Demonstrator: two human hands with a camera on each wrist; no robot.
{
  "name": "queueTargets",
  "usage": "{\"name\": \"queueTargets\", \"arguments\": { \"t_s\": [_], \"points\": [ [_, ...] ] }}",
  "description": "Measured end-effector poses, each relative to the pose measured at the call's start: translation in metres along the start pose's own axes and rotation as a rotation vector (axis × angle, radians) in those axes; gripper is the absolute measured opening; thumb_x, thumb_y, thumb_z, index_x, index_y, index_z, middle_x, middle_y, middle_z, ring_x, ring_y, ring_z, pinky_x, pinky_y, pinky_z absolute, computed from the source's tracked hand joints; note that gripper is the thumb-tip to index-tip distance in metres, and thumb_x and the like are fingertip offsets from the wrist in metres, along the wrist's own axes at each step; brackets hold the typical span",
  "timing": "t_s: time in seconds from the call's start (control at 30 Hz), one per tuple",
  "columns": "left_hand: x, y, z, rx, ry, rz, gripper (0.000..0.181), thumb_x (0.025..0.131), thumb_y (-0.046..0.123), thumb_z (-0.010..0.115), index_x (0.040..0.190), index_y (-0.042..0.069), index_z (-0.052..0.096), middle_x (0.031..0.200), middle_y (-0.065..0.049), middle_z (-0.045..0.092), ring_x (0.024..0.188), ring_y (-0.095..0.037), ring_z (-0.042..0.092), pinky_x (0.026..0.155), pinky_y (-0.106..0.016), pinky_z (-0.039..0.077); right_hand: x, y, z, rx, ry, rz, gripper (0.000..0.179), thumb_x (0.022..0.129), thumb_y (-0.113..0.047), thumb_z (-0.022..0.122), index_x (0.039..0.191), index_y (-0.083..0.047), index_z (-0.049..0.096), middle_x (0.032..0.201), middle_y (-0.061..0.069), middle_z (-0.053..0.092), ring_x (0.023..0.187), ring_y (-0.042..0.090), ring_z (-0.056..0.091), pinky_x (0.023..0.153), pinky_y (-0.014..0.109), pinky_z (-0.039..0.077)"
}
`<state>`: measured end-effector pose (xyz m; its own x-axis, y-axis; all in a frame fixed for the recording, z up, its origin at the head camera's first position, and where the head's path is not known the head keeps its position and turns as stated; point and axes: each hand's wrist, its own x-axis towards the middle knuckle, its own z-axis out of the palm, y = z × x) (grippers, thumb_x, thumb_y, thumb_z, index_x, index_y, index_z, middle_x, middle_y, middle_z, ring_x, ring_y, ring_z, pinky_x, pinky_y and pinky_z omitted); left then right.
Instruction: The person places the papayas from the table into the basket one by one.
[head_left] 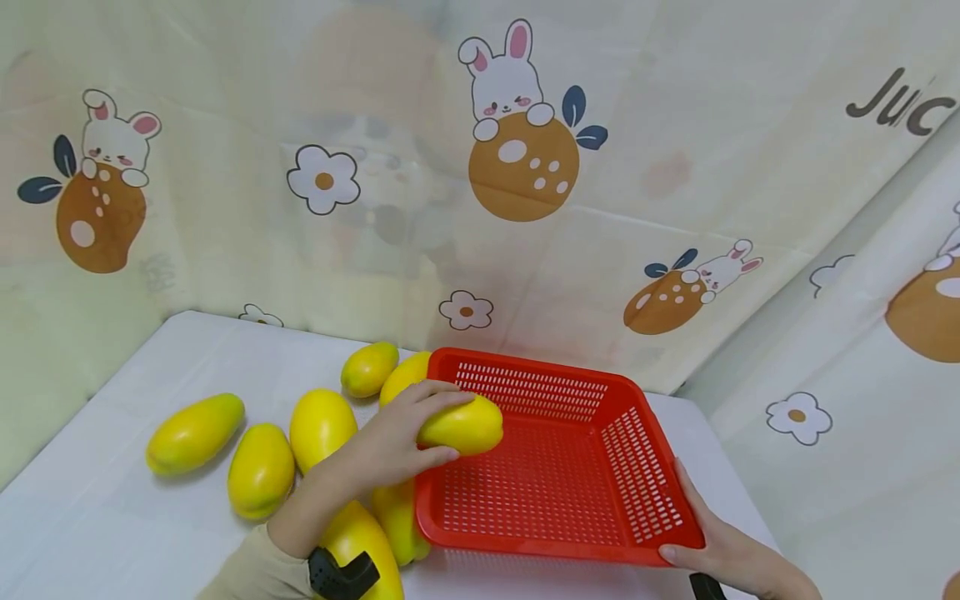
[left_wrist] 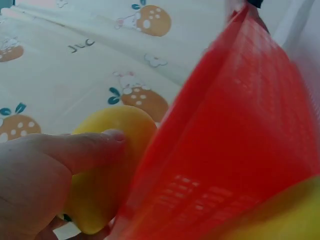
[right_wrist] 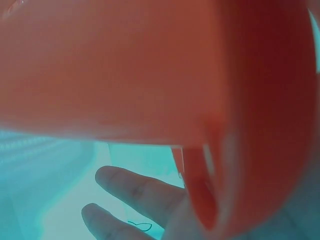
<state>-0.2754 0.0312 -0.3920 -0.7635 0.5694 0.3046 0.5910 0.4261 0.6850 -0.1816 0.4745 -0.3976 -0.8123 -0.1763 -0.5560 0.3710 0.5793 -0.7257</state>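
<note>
My left hand (head_left: 405, 435) grips a yellow mango (head_left: 476, 425) over the left rim of a red plastic basket (head_left: 540, 547). The left wrist view shows the thumb pressed along this mango (left_wrist: 112, 165), right beside the basket wall (left_wrist: 200, 140). At the basket's near right corner, my right hand (head_left: 722, 546) holds the rim, thumb over the front edge. Under the basket (right_wrist: 115, 70) in the right wrist view, two fingers (right_wrist: 142, 194) show stretched out. Inside, the basket's slotted floor carries no fruit.
Left of the basket, several loose mangoes lie on the white table (head_left: 82, 483), among them one at far left (head_left: 195, 435) and a small one at the back (head_left: 370, 370). Others lie close by the basket's left side, partly under my left arm. A printed curtain (head_left: 390, 267) hangs behind.
</note>
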Motion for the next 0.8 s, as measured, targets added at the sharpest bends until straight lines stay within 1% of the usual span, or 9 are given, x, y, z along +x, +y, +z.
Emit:
{"name": "queueTargets", "arguments": {
  "t_s": [0.17, 0.33, 0.43, 0.5, 0.57, 0.67, 0.8],
  "points": [
    [0.001, 0.006, 0.013, 0.034, -0.033, 0.051, 0.059, 0.086, 0.031, 0.07, 0.139, 0.037, 0.044, 0.143, 0.006, 0.041, 0.131, -0.015, 0.038, 0.105, -0.039, 0.042, 0.001, 0.001, 0.0, 0.016, -0.005, -0.003, 0.098, 0.094, -0.031, 0.052, 0.139, -0.04, -0.035, 0.152, 0.017, 0.007, 0.126, 0.027, 0.032, 0.093, 0.039, 0.05],
    [0.0, 0.012, 0.024, 0.052, -0.043, 0.09, 0.059, 0.086, 0.032, 0.069, 0.139, 0.038, 0.044, 0.144, 0.007, 0.039, 0.132, -0.014, 0.037, 0.105, -0.037, 0.042, 0.001, 0.002, 0.0, 0.002, 0.013, 0.012, 0.099, 0.093, -0.033, 0.053, 0.139, -0.04, -0.035, 0.152, 0.017, 0.007, 0.126, 0.027, 0.032, 0.093, 0.04, 0.051],
    [0.0, 0.016, 0.03, 0.049, -0.042, 0.133, 0.059, 0.086, 0.031, 0.07, 0.138, 0.037, 0.045, 0.143, 0.008, 0.039, 0.132, -0.013, 0.037, 0.104, -0.034, 0.043, 0.001, 0.002, 0.001, -0.003, 0.019, 0.011, 0.1, 0.093, -0.033, 0.053, 0.139, -0.042, -0.035, 0.153, 0.017, 0.007, 0.126, 0.027, 0.032, 0.093, 0.04, 0.051],
    [-0.001, 0.017, 0.035, 0.049, -0.051, 0.162, 0.059, 0.086, 0.031, 0.07, 0.139, 0.036, 0.045, 0.143, 0.006, 0.04, 0.131, -0.013, 0.038, 0.103, -0.033, 0.045, 0.001, 0.003, 0.002, -0.001, 0.019, 0.011, 0.1, 0.093, -0.033, 0.053, 0.138, -0.043, -0.035, 0.153, 0.016, 0.006, 0.126, 0.028, 0.032, 0.093, 0.04, 0.051],
    [-0.002, 0.018, 0.039, 0.067, -0.062, 0.184, 0.06, 0.086, 0.03, 0.07, 0.139, 0.036, 0.044, 0.143, 0.005, 0.04, 0.131, -0.014, 0.039, 0.103, -0.032, 0.045, 0.001, 0.003, 0.002, -0.005, 0.023, 0.015, 0.1, 0.093, -0.034, 0.053, 0.138, -0.042, -0.035, 0.153, 0.016, 0.006, 0.126, 0.027, 0.031, 0.093, 0.04, 0.051],
    [-0.003, 0.018, 0.043, 0.103, -0.078, 0.191, 0.061, 0.086, 0.03, 0.07, 0.14, 0.037, 0.042, 0.144, 0.005, 0.04, 0.131, -0.014, 0.04, 0.102, -0.032, 0.045, 0.002, 0.003, 0.002, -0.013, 0.034, 0.023, 0.101, 0.092, -0.034, 0.054, 0.14, -0.038, -0.035, 0.153, 0.019, 0.008, 0.124, 0.026, 0.035, 0.093, 0.041, 0.051],
    [-0.002, 0.018, 0.044, 0.147, -0.089, 0.182, 0.062, 0.086, 0.03, 0.07, 0.141, 0.038, 0.041, 0.144, 0.005, 0.04, 0.13, -0.014, 0.042, 0.102, -0.034, 0.046, 0.003, 0.003, 0.0, -0.037, 0.041, 0.011, 0.102, 0.092, -0.033, 0.055, 0.141, -0.032, -0.035, 0.151, 0.024, 0.011, 0.119, 0.026, 0.041, 0.092, 0.041, 0.051]
  ]
}}
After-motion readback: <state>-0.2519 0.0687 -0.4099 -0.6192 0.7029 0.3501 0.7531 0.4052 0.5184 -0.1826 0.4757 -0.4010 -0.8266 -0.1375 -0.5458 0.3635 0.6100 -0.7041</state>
